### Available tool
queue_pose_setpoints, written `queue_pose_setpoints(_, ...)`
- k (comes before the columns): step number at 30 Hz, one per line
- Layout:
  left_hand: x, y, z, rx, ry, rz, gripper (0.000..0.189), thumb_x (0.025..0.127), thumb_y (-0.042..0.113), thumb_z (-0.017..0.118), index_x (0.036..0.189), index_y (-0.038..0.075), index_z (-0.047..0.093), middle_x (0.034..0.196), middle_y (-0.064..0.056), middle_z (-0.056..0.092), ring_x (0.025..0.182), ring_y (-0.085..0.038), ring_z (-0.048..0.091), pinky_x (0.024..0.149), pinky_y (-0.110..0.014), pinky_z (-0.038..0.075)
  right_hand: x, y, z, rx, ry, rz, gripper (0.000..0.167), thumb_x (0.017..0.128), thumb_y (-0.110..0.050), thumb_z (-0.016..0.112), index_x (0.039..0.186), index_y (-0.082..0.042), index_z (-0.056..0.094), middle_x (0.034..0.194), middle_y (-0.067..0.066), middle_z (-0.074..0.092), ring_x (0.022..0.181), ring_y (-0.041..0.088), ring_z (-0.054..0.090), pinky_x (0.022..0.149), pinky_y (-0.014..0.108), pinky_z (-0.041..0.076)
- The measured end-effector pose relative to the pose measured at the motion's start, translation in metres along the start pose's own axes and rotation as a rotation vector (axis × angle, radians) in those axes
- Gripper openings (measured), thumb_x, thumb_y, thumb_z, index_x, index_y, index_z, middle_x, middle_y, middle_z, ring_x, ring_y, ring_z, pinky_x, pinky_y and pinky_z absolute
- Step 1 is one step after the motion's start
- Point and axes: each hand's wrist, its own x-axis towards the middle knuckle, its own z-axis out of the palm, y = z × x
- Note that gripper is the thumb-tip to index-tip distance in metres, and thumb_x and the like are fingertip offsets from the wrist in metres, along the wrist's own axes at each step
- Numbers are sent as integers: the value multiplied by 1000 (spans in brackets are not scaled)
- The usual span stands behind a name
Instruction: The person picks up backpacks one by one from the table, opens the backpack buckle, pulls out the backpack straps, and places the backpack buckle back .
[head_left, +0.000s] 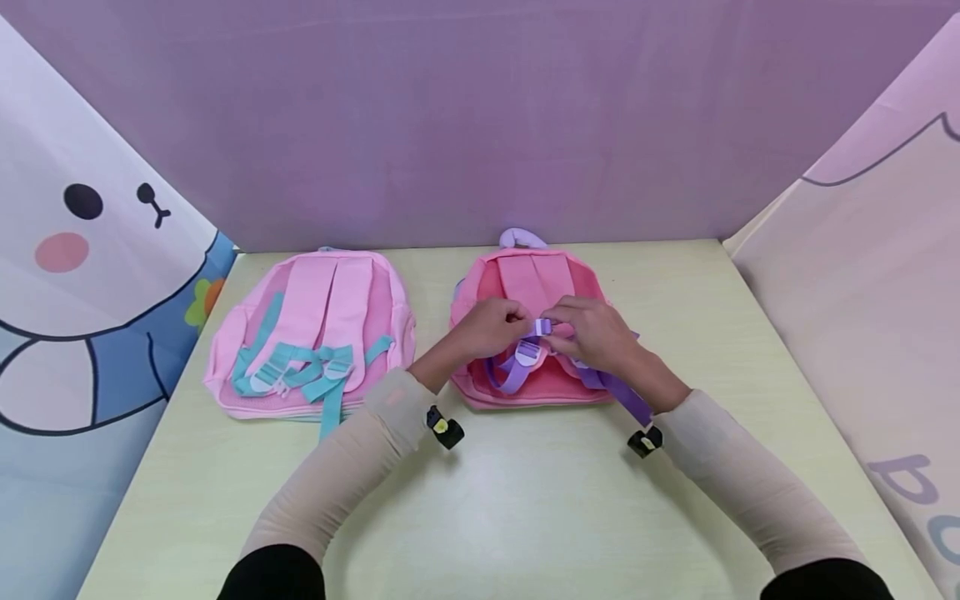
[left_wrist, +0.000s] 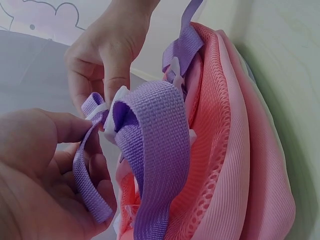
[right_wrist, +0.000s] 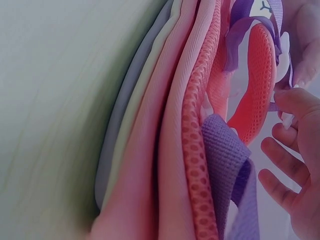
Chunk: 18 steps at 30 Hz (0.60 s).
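A coral-pink backpack [head_left: 536, 287] lies with its shoulder straps facing up and its purple webbing loose over them. Above it, a small pale buckle [head_left: 542, 327] sits between the two hands. My left hand [head_left: 495, 327] pinches the purple strap [left_wrist: 86, 172] beside this buckle, its free end hanging along the palm in the left wrist view. From the other side, my right hand [head_left: 592, 332] pinches the buckle between thumb and forefinger. Its other fingers [right_wrist: 280, 192] are spread apart. Another pale adjuster [head_left: 528, 353] rests on the lower strap.
To the left lies a light-pink backpack [head_left: 315, 325] with turquoise straps [head_left: 330, 383], one end hanging towards the table's front. Both bags are on a pale wooden table [head_left: 525, 500]. A purple panel [head_left: 480, 125] rises behind, with printed cloths at both sides.
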Motion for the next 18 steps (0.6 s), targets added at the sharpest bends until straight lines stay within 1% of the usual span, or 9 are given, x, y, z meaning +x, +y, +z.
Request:
queue_pose_setpoints(5, 1, 0, 1, 0, -2, -1, 21, 103, 28, 59, 112, 13, 71, 92, -3, 63, 78, -16, 57, 63, -22, 48, 0, 0, -1, 2, -5, -3, 31, 87, -28, 81, 110, -8, 77, 105, 7, 77, 94, 23, 72, 82, 41, 60)
queue_pose_setpoints(9, -1, -1, 0, -23, -9, -5, 24, 104, 29, 58, 116, 13, 71, 98, -3, 66, 85, -17, 59, 68, -23, 51, 0, 0, -2, -7, -8, -2, 31, 87, -29, 81, 111, -9, 77, 105, 7, 77, 94, 23, 72, 82, 41, 60)
queue_pose_setpoints(11, -2, -1, -1, -37, -16, -11, 26, 104, 30, 58, 118, 13, 71, 99, -3, 65, 86, -17, 60, 69, -24, 51, 0, 0, -2, -10, -10, 1, 32, 87, -29, 81, 111, -9, 77, 105, 7, 77, 94, 23, 72, 83, 41, 60)
queue_pose_setpoints(13, -3, -2, -2, -54, -25, -17, 26, 104, 30, 58, 118, 12, 70, 96, -4, 64, 81, -17, 59, 67, -24, 51, 0, 0, -3, -12, -14, 8, 32, 87, -29, 80, 112, -9, 77, 106, 7, 77, 95, 23, 72, 85, 41, 60)
queue_pose_setpoints(18, -4, -3, -2, -61, -28, -26, 23, 104, 29, 58, 113, 12, 70, 86, -4, 59, 70, -16, 56, 60, -24, 49, 0, -1, -3, -15, -17, 19, 33, 87, -30, 81, 112, -9, 77, 107, 7, 77, 97, 23, 72, 86, 42, 60)
